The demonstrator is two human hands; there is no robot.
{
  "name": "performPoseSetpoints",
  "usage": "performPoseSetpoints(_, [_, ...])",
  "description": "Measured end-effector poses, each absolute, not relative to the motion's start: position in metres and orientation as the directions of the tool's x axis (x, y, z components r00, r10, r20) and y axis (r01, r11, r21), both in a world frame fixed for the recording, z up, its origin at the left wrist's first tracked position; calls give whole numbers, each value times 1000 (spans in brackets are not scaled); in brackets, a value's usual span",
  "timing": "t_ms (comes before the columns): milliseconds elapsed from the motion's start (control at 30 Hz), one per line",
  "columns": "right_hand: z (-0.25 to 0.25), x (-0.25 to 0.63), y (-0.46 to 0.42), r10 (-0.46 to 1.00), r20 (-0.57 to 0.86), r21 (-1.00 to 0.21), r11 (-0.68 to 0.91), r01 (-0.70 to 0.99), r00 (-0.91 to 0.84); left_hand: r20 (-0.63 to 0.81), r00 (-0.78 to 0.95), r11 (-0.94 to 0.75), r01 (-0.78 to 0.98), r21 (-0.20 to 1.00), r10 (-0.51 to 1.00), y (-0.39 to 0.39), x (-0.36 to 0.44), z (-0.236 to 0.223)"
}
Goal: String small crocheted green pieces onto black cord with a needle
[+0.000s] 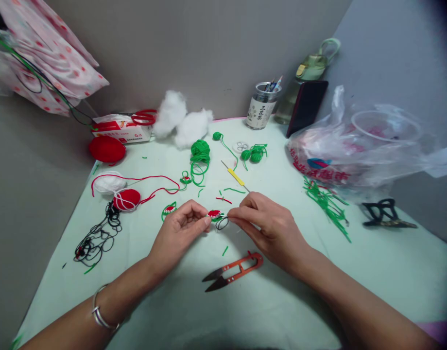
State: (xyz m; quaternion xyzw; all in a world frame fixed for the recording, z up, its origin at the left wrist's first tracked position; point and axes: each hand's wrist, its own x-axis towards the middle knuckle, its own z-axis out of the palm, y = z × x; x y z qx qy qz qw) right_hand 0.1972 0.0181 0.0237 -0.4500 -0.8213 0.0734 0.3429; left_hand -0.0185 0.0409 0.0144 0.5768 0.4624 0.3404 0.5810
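Between the fingertips of my left hand (187, 221) is a small crocheted watermelon slice (214, 214), red with a green and white edge. My right hand (269, 221) is closed in a pinch at the slice's right side, on a thin needle-like tool mostly hidden by the fingers. Just below, a small loop of black thread (221, 224) hangs. A second watermelon slice (169, 210) lies left of my left hand, and a smaller crocheted piece (185, 178) lies further back. Orange thread snips (241, 272) rest on the table in front of my hands.
A yellow-handled crochet hook (235, 177) lies behind my right hand. Tangled black yarn (99, 238) and red yarn balls (127, 200) are at left. Green yarn (200, 153) and white stuffing (192, 127) sit behind. Green scraps (327, 204), a plastic bag (354, 150) and a hair clip (386, 214) are right.
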Motion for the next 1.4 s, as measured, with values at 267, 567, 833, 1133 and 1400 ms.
performPoseSetpoints(267, [26,197,16,792,482,-423,584,693,-373,-140,319,95,151,984,938,41,-18,14])
performPoseSetpoints(567, [24,195,17,807,457,-459,574,678,-374,-158,322,107,172,979,933,40,-19,13])
performPoseSetpoints(833, [27,203,25,882,322,-743,460,485,-344,-230,446,250,14,968,865,44,-22,9])
performPoseSetpoints(1133, [30,195,23,951,160,-888,255,383,-264,-223,412,244,2,970,883,43,-21,13])
performPoseSetpoints(1400, [35,197,23,965,54,-942,134,307,-255,-221,432,263,-39,964,874,42,-22,8])
